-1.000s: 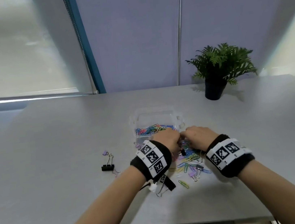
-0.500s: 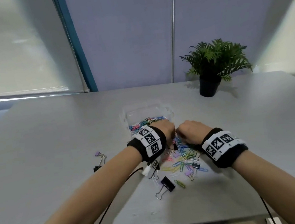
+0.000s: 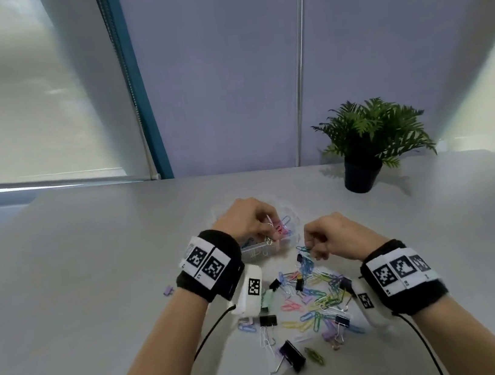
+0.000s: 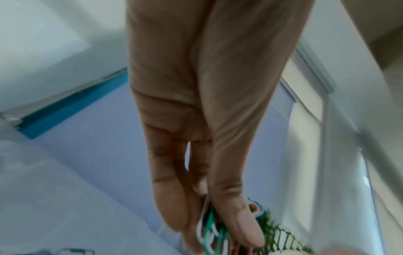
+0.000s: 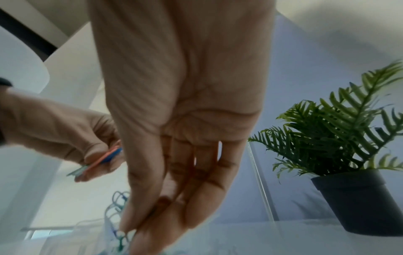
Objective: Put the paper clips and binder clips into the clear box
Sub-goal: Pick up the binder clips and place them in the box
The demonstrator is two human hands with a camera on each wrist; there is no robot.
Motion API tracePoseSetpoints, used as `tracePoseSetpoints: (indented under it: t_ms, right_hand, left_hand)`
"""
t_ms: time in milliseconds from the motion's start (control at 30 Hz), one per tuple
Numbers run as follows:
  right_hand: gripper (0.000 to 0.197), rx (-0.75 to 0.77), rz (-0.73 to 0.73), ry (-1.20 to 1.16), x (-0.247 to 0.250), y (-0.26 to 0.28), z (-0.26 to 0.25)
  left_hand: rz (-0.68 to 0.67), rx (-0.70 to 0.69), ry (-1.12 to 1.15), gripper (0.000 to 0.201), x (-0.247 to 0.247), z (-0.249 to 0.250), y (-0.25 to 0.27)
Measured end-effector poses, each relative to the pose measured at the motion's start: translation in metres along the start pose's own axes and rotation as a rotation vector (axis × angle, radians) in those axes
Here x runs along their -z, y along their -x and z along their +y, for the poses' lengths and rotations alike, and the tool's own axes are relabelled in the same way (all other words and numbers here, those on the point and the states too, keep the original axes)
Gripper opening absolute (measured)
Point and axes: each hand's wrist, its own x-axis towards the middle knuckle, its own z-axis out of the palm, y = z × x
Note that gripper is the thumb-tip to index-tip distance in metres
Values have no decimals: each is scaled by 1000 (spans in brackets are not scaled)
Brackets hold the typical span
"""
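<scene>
Head view shows the left hand (image 3: 246,219) pinching paper clips (image 3: 277,229) over the partly filled clear box (image 3: 275,244), the right hand (image 3: 331,237) pinching a blue bunch (image 3: 305,263), while many clips and binder clips (image 3: 291,360) remain on the counter (image 3: 95,288).

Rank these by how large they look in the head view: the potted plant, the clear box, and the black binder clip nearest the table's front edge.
1. Potted plant, clearly the largest.
2. Clear box, though the left hand hides part of it, so its full extent is unsure.
3. Black binder clip, smallest, despite lying nearest the camera.
</scene>
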Motion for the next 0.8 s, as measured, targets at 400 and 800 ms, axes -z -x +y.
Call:
tracePoseSetpoints:
  t_ms: [400,800]
  right_hand:
    - [16,97,203,-595,21,3,-3]
    - [16,31,260,-783,30,-24,23]
  left_hand:
    - [567,99,384,6,7,-40,-6]
    - [421,152,80,19,-11,-53,-13]
